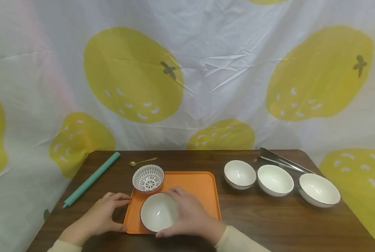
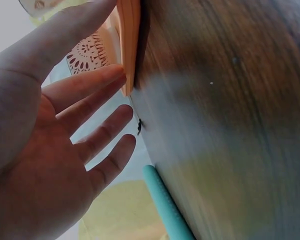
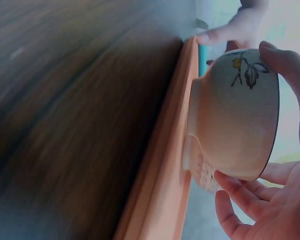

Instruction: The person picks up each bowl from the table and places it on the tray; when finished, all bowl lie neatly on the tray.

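Observation:
My right hand (image 1: 193, 215) holds a white bowl (image 1: 156, 214) by its sides, thumb near the front and fingers at the back. In the right wrist view this bowl (image 3: 240, 115) shows a leaf design outside, and its foot is at the surface of the orange tray (image 1: 197, 187). Behind it, at the tray's back left corner, stands a bowl with a black-and-white patterned inside (image 1: 148, 178). My left hand (image 1: 100, 217) is at the tray's left edge, fingertips and thumb against or very near it. The left wrist view shows its fingers (image 2: 105, 127) loosely extended, gripping nothing.
Three white bowls (image 1: 275, 180) stand in a row on the right of the dark wooden table (image 1: 253, 224). Shiny metal utensils (image 1: 282, 161) lie behind them. A teal rolling pin (image 1: 91, 180) lies at the left, and a small gold spoon (image 1: 142, 161) behind the tray.

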### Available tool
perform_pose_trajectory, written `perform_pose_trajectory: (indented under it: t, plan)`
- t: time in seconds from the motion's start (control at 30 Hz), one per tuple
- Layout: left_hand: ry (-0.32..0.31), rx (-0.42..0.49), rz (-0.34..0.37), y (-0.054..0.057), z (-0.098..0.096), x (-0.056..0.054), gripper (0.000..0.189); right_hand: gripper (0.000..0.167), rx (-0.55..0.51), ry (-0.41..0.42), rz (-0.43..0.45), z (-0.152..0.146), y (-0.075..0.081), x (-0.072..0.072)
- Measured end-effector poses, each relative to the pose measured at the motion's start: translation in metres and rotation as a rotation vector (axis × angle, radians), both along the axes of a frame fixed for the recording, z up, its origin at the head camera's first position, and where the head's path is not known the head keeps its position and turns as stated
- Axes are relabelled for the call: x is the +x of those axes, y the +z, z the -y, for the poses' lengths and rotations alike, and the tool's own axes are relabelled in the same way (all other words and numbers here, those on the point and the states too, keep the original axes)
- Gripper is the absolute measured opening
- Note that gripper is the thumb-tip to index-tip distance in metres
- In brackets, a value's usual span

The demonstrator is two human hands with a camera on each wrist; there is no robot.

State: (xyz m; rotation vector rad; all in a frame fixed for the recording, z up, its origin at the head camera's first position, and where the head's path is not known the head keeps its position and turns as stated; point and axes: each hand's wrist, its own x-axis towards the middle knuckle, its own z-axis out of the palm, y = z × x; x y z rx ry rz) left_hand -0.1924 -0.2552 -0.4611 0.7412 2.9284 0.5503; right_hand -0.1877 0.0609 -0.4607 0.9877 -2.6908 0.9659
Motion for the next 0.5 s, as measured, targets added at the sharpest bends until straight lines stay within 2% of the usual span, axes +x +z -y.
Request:
perform_pose_trajectory:
  t: [0.3,0.5]
  plan:
    - [-0.019,0.041,-0.034,-0.002,0.002,-0.001,0.08,0.105,0.048,-0.008,-0.035,0.027,-0.005,-0.004]
    - [-0.033,0.063,-0.09,-0.006,0.005,0.0,0.078,0.108,0.082,-0.012,-0.078,0.038,-0.007,-0.007]
